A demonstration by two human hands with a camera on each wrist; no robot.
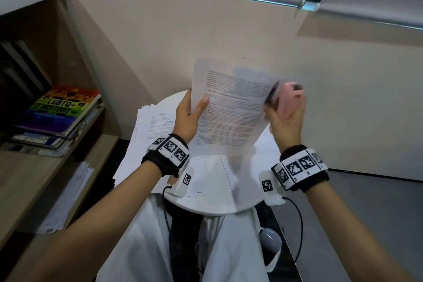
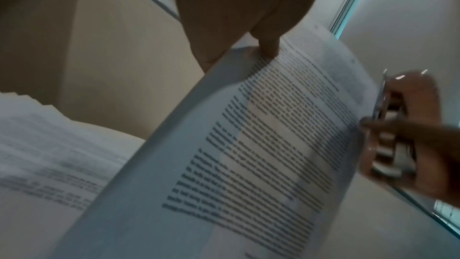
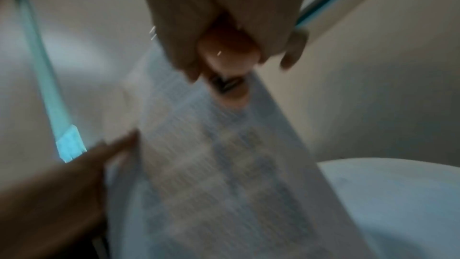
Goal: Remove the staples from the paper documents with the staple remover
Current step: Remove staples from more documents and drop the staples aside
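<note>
A printed paper document [image 1: 231, 110] is held up in the air above a small round white table [image 1: 258, 197]. My left hand [image 1: 190, 112] pinches its left edge, thumb on the printed face [image 2: 268, 46]. My right hand [image 1: 286, 119] grips a pink staple remover [image 1: 289, 98] at the document's upper right corner. In the left wrist view the remover's metal jaws [image 2: 383, 105] sit against the paper's edge [image 2: 286, 145]. The right wrist view is blurred; it shows the remover [image 3: 229, 66] in my fingers above the page [image 3: 211, 164]. No staple can be made out.
Several loose printed sheets [image 1: 151, 130] lie on the table's left side, overhanging it. A wooden shelf unit [image 1: 45, 167] on the left holds a stack of books [image 1: 59, 112] and papers [image 1: 68, 194]. A beige wall stands behind.
</note>
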